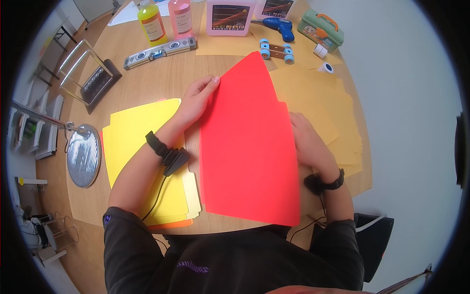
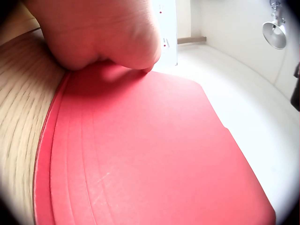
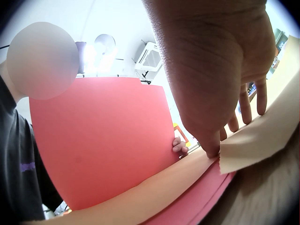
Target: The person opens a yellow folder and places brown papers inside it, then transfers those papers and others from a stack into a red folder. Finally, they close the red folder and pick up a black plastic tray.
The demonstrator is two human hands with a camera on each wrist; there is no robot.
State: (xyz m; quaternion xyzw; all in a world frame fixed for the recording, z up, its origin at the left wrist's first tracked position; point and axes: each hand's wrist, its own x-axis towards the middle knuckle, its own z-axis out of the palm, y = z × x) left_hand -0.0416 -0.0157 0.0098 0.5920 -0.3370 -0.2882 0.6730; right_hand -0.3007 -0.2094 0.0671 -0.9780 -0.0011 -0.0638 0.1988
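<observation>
A large red file folder [image 1: 249, 147] stands tilted up before the person's chest. My left hand [image 1: 198, 98] pinches its upper left edge, thumb on the near face; in the left wrist view several red layers lie under that hand [image 2: 103, 37]. My right hand [image 1: 308, 139] is at the folder's right side, its fingers partly hidden behind it. In the right wrist view a red panel [image 3: 108, 140] rises beside a tan sheet [image 3: 154, 187], with more red beneath. There the right hand's [image 3: 220, 70] fingers point straight down, thumb tip touching the tan paper.
Yellow folders [image 1: 142, 132] lie at left, tan envelopes [image 1: 323, 103] at right. Behind stand two bottles [image 1: 152, 27], a spirit level [image 1: 161, 53], pink jugs [image 1: 227, 17], a blue glue gun [image 1: 279, 27], a toy car [image 1: 276, 51] and a green toolbox [image 1: 320, 29]. A Newton's cradle [image 1: 95, 81] stands left.
</observation>
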